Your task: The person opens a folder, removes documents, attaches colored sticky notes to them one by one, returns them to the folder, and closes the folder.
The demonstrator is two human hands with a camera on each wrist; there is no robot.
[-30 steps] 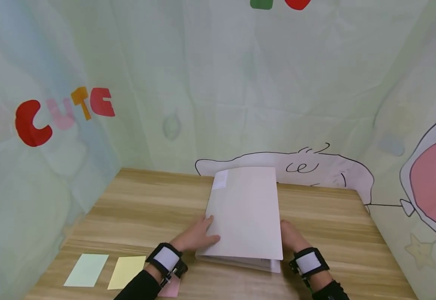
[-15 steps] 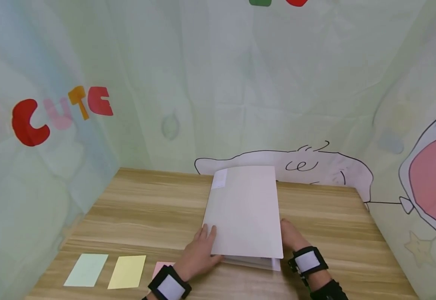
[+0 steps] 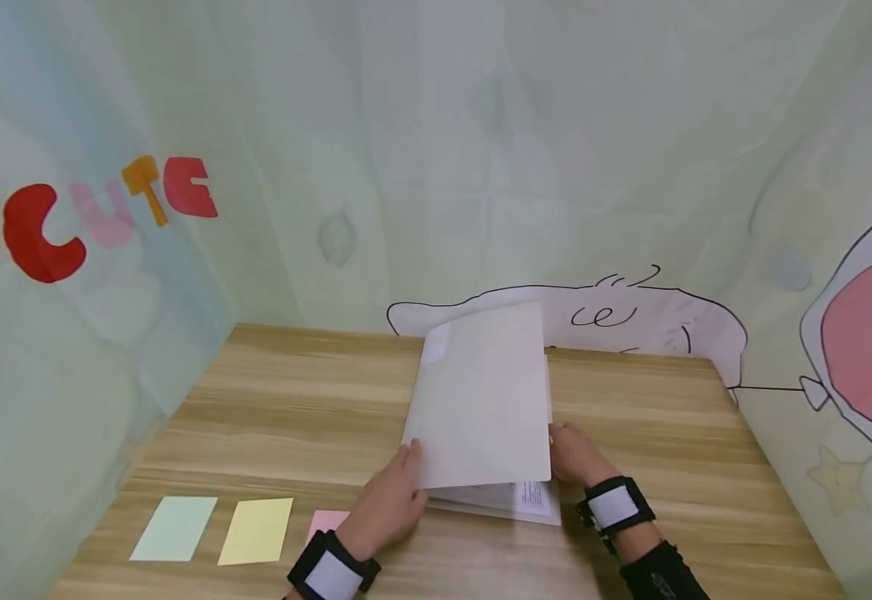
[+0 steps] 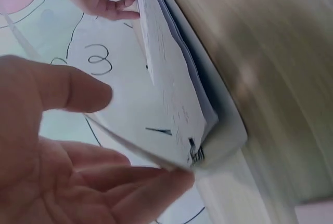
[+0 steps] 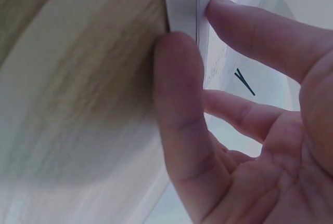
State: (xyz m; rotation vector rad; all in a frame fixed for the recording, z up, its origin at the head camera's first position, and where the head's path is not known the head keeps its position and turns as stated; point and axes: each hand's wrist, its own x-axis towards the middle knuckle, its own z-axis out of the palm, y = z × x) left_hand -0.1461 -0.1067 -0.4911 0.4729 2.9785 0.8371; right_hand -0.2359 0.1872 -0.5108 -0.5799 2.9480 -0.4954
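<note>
A white-covered book (image 3: 481,400) with a small pale label (image 3: 436,342) at its top left lies on the wooden table. Its front cover is raised on the right, and printed pages (image 3: 529,496) show below. My left hand (image 3: 387,504) touches the book's lower left edge; in the left wrist view its fingers (image 4: 151,187) lie along the cover's edge, with the thumb apart. At the right edge my right hand (image 3: 578,454) pinches the book. In the right wrist view, the thumb is by the printed side and a finger (image 5: 179,78) against the outer edge.
Three square paper notes lie at the table's front left: a mint one (image 3: 173,529), a yellow one (image 3: 256,531) and a pink one (image 3: 325,522) partly behind my left hand. Printed cloth walls (image 3: 436,167) stand around the table (image 3: 293,400).
My left hand slid from the book's left side to its lower left corner. The cover's right side has risen, baring more pages, and my right hand has come up with it slightly.
</note>
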